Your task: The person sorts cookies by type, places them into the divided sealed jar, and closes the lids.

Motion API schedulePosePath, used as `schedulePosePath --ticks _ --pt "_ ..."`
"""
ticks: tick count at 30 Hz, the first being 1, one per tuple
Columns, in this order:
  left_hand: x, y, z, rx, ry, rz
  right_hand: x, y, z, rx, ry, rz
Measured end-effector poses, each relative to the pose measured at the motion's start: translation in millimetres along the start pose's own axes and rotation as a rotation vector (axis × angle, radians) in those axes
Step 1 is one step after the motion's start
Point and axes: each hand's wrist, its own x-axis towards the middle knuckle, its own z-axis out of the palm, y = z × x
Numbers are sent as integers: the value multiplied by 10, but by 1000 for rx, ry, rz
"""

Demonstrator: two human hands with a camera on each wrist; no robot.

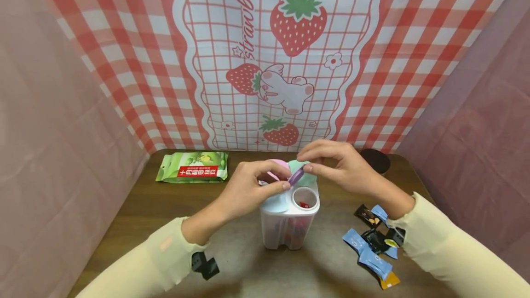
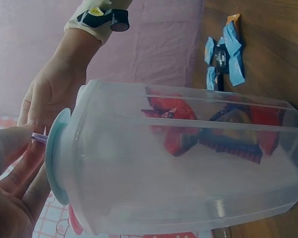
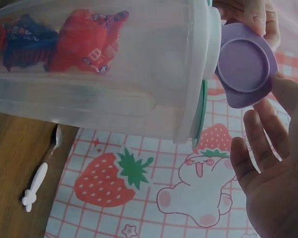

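A clear plastic container [image 1: 285, 231] with several compartments stands at the table's middle, with red and dark blue sachets [image 2: 181, 126] inside. Its caps are pink, green and pale blue [image 1: 275, 203]. A purple flip lid [image 1: 296, 176] stands raised over a round opening [image 1: 305, 198]. My left hand [image 1: 252, 185] pinches this purple lid [image 3: 246, 64] between thumb and fingers. My right hand [image 1: 331, 164] hovers just behind the container's top, fingers relaxed and the thumb tip touching the lid's upper edge.
A green snack packet [image 1: 192, 167] lies at the back left and a dark round object [image 1: 374, 160] at the back right. Several blue and black sachets [image 1: 374, 245] lie at the front right. A small white spoon [image 3: 36, 183] rests near the strawberry cloth [image 1: 281, 59].
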Motion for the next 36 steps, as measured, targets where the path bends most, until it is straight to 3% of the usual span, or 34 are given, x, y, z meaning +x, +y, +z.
schedulePosePath --ticks 7,15,21,27,32,36 --pt "-44 14 -45 -31 -10 -53 -12 -8 20 -37 -9 -20" --pt "-124 -67 -189 -32 72 -129 -129 -27 0 -77 -15 2" --pt "-170 -180 -247 6 95 -141 -286 -46 -5 -78 -36 -22" --pt "-206 -285 -234 22 60 -216 -451 -40 12 -67 -55 -39" --pt "-237 -368 -214 -15 -12 -287 -528 -4 56 -62 -65 -89" --pt "-267 -414 -193 -22 -74 -319 -568 2 81 -86 -82 -64"
